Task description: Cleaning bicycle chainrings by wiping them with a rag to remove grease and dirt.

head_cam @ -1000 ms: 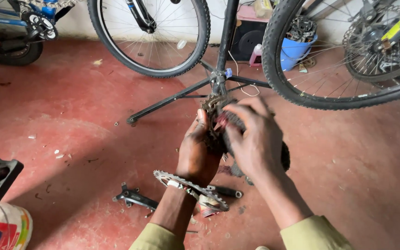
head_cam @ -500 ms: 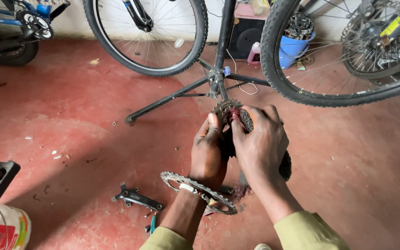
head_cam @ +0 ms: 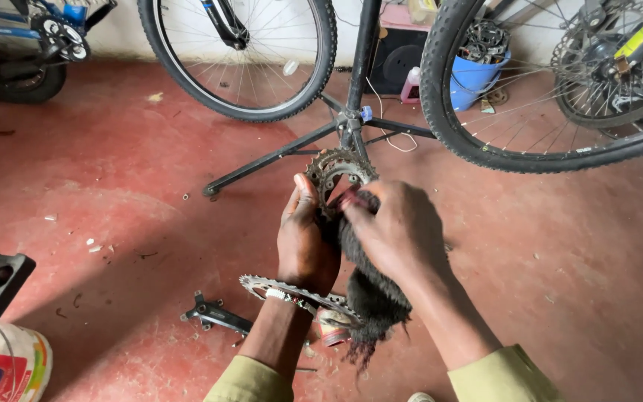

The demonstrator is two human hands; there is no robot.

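As seen from above, labels run from the hands outward.
Left hand (head_cam: pixel 305 242): fingers closed around the left edge of the sprocket cluster (head_cam: pixel 336 173), holding it up above the floor.
Right hand (head_cam: pixel 396 231): fingers curled over a dark, greasy rag (head_cam: pixel 370 294), pressing it against the right side of the cluster.
Sprocket cluster: toothed, rusty-grey, held between both hands, just near of the stand's foot.
Rag: hangs down from the right hand, frayed at its lower end.
Chainring (head_cam: pixel 292 292): lies on the red floor (head_cam: pixel 113 186) below the left wrist.
Crank arm (head_cam: pixel 213 314): on the floor, left of the chainring.
Repair stand (head_cam: pixel 351 112): black, far of the hands, between two bicycle wheels.
Blue bucket (head_cam: pixel 474 74): far right, filled with parts.
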